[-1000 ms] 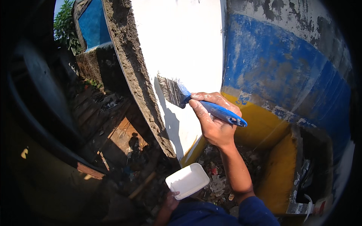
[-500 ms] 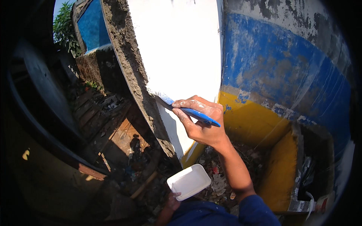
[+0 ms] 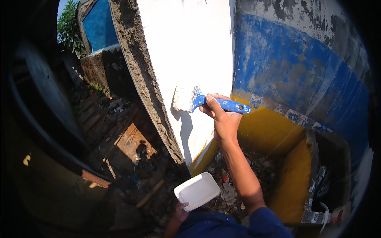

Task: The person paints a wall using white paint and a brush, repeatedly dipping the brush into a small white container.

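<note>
Along the right spreads a weathered wall (image 3: 289,59), blue above yellow. Beside it stands a sunlit white panel (image 3: 186,43), rough along its left edge. Over the panel's lower part is a blue brush (image 3: 200,102), bristles (image 3: 182,98) white-coated, contact unclear; the right hand (image 3: 226,120) has its grip pinching the handle (image 3: 228,104). Below, the left hand (image 3: 181,212), mostly shadowed, has its grip closed on the lower left rim of a white tray (image 3: 198,190).

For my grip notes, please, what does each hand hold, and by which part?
Right hand: paintbrush, by its blue handle; left hand: white tray, by its rim.
</note>
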The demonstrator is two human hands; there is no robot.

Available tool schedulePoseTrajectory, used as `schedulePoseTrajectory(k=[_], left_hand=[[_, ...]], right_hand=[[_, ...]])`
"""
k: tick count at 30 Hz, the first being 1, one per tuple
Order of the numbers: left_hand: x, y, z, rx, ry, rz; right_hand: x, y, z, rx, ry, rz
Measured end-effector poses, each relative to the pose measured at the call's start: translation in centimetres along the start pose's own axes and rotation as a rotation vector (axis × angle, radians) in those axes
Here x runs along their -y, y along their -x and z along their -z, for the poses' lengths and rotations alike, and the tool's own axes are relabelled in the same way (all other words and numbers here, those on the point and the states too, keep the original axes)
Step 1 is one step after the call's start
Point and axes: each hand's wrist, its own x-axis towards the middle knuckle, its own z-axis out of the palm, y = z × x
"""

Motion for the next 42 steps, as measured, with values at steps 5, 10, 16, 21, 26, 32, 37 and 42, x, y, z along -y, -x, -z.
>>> schedulePoseTrajectory(k=[5,10,16,21,26,32,37,42], left_hand=[[0.3,-0.3,0.6,0.015,-0.012,0.051],[0.9,-0.6,1.1,-0.006,0.022,0.067],[0.6,0.1,-0.5,0.026,0.021,-0.002],[0.7,0.5,0.6,-0.022,-0.003,0.007],[0.9,0.1,-0.2,0.0,0.014,-0.015],[0.7,1.2,-0.4,-0.009,0.067,-0.036],[0.7,0.1,0.7,0.045,-0.008,0.003],[0.1,0.6,-0.4,0.009,-0.046,-0.038]], right_hand=[[4.2,-3.3,-4.2,-0.026,-0.517,-0.038],[0.1,-0.6,-5.0,-0.092,-0.538,-0.203],[-2.5,1.5,0.9,-0.341,-0.406,-0.397],[4.2,-0.3,-4.9,-0.026,-0.581,-0.086],[-2.2,3.2,-3.2,-0.014,-0.403,-0.204],[-1.2,3.5,-0.3,-0.102,-0.249,-0.171],[2.6,0.0,-3.4,0.17,-0.091,0.139],[-0.7,2.3,1.8,0.149,0.315,0.057]])
